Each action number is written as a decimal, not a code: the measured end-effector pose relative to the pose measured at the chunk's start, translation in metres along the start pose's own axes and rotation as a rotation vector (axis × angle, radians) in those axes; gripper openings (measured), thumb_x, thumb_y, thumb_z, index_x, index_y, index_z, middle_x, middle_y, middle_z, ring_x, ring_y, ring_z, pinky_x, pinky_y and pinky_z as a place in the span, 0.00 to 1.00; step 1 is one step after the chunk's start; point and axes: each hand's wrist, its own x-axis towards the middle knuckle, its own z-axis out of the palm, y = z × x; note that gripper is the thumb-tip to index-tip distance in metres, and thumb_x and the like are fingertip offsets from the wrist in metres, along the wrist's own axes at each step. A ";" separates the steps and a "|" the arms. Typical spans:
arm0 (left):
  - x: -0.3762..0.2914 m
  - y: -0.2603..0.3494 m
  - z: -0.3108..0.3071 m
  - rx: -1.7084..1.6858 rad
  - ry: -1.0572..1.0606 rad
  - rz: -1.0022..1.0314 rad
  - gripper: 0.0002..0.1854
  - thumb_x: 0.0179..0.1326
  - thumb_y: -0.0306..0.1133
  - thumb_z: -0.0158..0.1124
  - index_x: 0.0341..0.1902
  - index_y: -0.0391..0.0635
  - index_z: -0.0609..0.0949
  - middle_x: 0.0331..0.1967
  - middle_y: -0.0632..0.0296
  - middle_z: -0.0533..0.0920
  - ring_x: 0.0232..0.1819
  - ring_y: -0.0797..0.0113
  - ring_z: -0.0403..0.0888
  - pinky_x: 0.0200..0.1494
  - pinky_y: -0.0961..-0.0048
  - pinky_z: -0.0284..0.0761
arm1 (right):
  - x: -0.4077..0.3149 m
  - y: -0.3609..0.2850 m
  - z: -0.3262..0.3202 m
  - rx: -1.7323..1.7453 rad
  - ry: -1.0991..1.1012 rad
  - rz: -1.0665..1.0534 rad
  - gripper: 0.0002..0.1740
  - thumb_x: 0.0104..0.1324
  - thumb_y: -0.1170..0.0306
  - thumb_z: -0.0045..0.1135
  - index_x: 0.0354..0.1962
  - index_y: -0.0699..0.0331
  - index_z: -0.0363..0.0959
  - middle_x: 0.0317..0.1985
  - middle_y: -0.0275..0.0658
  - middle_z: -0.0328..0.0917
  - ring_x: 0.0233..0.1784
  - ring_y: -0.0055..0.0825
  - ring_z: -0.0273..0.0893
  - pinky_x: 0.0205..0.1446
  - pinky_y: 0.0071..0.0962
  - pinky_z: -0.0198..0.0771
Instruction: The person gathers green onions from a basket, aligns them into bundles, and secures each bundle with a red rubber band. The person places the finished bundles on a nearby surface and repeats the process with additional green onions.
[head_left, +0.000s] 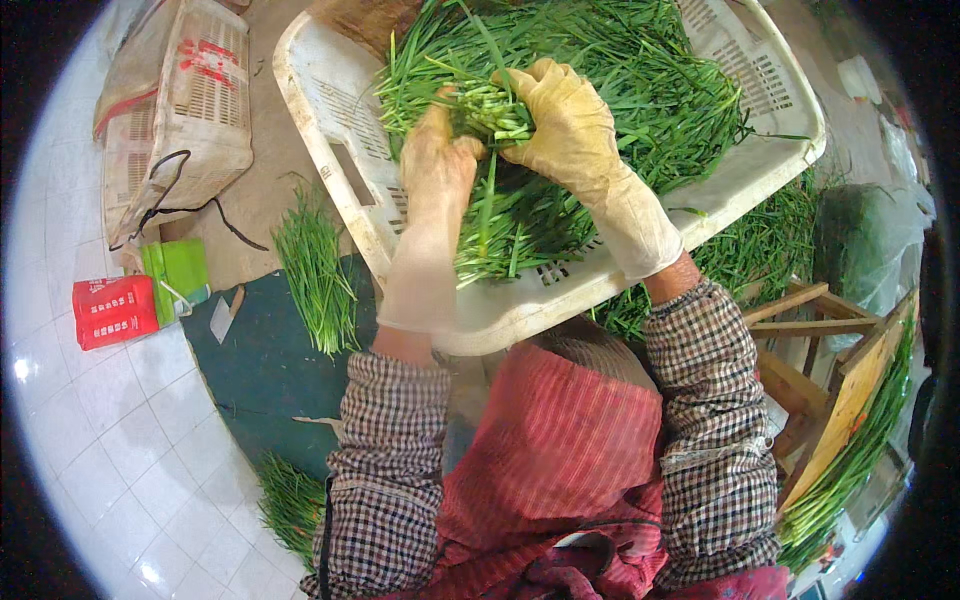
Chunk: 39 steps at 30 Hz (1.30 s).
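Both of my hands, in pale latex gloves, meet over a white plastic crate (547, 322) set in front of me. Between them is a bunch of green chives (487, 112), its pale cut ends turned towards me. My left hand (439, 161) grips the bunch from the left, thumb against the stems. From the right, my right hand (566, 120) closes around the same bunch, its fingers partly hidden. Loose long green leaves (652, 90) fill much of the crate behind and below my hands.
A bundle of chives (315, 270) lies left of the crate on a dark mat (255, 375), near a small knife (225, 315). Beyond stand red and green bags (116, 311) and a dirty white crate (214, 97). More chives (847, 457) lie on a wooden stand (817, 420) at right.
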 end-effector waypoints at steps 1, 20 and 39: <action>0.006 0.002 0.003 -0.219 -0.030 -0.144 0.28 0.54 0.15 0.55 0.62 0.37 0.76 0.49 0.54 0.83 0.44 0.63 0.80 0.46 0.73 0.76 | 0.000 0.000 -0.001 -0.031 0.044 -0.037 0.41 0.37 0.64 0.77 0.53 0.57 0.74 0.46 0.41 0.74 0.52 0.43 0.73 0.56 0.40 0.69; 0.000 0.006 0.036 -0.935 0.141 -0.286 0.17 0.62 0.16 0.49 0.51 0.39 0.80 0.43 0.60 0.81 0.42 0.72 0.77 0.49 0.76 0.73 | 0.014 0.011 0.029 0.111 0.143 -0.235 0.13 0.50 0.65 0.62 0.29 0.64 0.71 0.28 0.47 0.77 0.33 0.48 0.78 0.39 0.43 0.71; -0.003 -0.035 0.050 -0.008 -0.182 -0.261 0.14 0.65 0.28 0.53 0.53 0.48 0.79 0.48 0.46 0.82 0.51 0.43 0.80 0.52 0.56 0.74 | 0.004 0.014 0.019 0.032 0.287 -0.033 0.26 0.47 0.54 0.71 0.39 0.58 0.74 0.31 0.40 0.77 0.37 0.41 0.77 0.42 0.38 0.71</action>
